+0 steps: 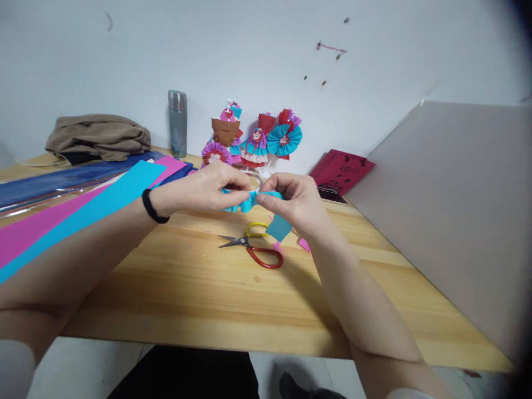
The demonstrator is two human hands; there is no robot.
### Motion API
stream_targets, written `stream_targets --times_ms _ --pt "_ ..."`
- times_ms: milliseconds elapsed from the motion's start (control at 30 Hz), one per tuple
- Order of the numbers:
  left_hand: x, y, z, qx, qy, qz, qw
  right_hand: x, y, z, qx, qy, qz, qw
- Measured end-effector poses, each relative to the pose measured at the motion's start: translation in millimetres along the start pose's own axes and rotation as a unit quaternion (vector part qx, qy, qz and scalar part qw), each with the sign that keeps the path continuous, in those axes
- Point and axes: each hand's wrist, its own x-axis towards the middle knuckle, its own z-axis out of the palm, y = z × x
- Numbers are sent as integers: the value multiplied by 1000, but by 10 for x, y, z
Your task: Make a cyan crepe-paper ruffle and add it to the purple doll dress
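Observation:
A gathered, ruffled strip of turquoise crepe paper (248, 203) is pinched between my two hands above the table. My left hand (208, 187), with a black band on its wrist, grips it from the left. From the right, my right hand (293, 199) closes finger and thumb on its other part. Just behind the fingertips shows the rim of a roll of tape (254, 178), partly hidden. Below my hands lie open scissors (245, 241) with one yellow and one red handle. Beside them are a turquoise paper piece (279, 228) and a pink scrap (304, 244).
Long turquoise (120, 191) and pink paper sheets (45, 224) lie at left near a folded brown cloth (97, 136). A flask (178, 124) stands at the back. Several paper dress figures (254, 145) and a red bag (341, 170) are near the wall; a panel (449, 194) borders the right.

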Motion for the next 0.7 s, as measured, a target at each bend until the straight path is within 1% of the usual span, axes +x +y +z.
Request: stream_targets --times_ms 200,400,600,700 --pt "0 -1 5 22 6 17 1000 18 29 17 21 7 -2 1000" --pt "7 16 3 34 7 24 999 22 28 18 31 11 15 999" --pt "2 26 7 80 26 60 995 45 80 33 115 -16 71 991" --pt "-4 3 -4 84 15 66 994 51 101 40 141 -28 82 986"
